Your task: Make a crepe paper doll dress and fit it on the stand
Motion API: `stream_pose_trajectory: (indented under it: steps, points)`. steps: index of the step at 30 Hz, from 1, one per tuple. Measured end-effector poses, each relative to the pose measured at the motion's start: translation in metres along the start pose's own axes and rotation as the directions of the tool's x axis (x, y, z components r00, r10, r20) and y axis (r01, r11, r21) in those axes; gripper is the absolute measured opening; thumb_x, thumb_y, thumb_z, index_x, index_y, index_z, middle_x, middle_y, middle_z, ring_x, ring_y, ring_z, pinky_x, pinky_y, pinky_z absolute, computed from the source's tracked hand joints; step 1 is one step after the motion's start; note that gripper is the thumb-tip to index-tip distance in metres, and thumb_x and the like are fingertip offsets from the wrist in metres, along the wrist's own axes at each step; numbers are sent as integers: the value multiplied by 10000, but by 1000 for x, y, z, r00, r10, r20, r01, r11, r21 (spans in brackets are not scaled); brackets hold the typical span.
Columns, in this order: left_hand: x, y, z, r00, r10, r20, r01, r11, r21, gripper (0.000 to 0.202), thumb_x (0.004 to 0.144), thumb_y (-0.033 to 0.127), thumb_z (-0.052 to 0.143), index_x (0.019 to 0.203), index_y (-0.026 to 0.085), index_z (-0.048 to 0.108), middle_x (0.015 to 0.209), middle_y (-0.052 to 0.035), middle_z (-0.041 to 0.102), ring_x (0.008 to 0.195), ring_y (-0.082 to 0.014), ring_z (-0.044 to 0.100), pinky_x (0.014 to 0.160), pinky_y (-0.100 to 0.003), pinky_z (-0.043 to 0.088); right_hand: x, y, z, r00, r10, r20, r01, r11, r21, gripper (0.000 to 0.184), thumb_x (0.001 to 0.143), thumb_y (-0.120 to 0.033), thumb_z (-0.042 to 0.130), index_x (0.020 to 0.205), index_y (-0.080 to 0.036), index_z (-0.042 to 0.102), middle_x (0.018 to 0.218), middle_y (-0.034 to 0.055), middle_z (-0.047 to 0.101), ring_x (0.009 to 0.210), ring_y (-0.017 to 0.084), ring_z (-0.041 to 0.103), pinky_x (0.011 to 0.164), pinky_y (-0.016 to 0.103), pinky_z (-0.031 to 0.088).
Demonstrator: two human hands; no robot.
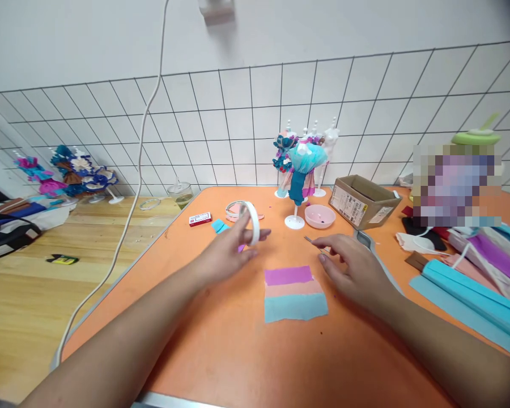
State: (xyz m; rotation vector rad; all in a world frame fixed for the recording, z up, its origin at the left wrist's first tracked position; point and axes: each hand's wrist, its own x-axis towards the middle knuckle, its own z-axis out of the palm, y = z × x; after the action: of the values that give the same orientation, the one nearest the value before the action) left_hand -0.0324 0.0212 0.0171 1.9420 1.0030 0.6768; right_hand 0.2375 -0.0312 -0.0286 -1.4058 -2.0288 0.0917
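Observation:
A roll of white tape [250, 224] hangs around the fingers of my left hand [226, 252], which holds it upright above the orange table. My right hand [355, 269] has its thumb and bent forefinger at a thin metal tool [309, 240], mostly covered by the fingers; its exact kind does not show. Between and below the hands lies a flat striped piece [295, 294] of purple, peach and light blue strips, joined edge to edge. Beyond it, a small dress form [296, 187] on a white stand wears teal and turquoise crinkled material.
Behind are a pink bowl [320, 216], an open cardboard box [361, 201] and a red-and-white small box [200, 219]. Coloured sheets [467, 294] pile up at right. A white cable [140, 153] hangs at left, near more dressed forms [85, 175]. A blurred bottle [459, 181] stands far right.

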Motion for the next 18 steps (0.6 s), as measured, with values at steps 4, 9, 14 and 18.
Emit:
stream_pose_trajectory:
  steps: [4,9,14,18]
  points:
    - [-14,16,30,994,44,96,-70,952,297,443,874,199,443,1308,274,392,1096,-53,688,1012,-209,636,811,-320,470,-9,-17,0,995,-90,-47,96,984,151,282,902,-267,476,1172,-232,551,1041,64,645,892,195,574,755,326,464]
    - [-22,29,43,960,161,229,-248,869,428,168,909,333,466,944,224,588,799,-1,668,740,-154,593,813,-314,415,-15,-25,5,990,-130,-58,141,956,259,392,918,-270,485,1310,-276,471,1128,49,631,922,173,577,787,319,475]
    - [-22,26,47,942,165,293,-287,849,443,241,913,390,463,1073,237,559,751,5,647,705,-153,555,712,-268,392,-15,-28,8,1000,-5,-25,13,941,337,386,906,-325,505,1288,-272,524,1057,53,655,792,155,592,641,279,503]
    - [-20,20,49,933,120,339,-267,863,429,248,911,401,464,1077,241,553,782,8,656,658,-138,555,603,-236,357,-14,-32,7,991,133,14,-128,911,391,245,855,-336,572,1065,-261,673,896,38,687,745,160,612,564,252,486]
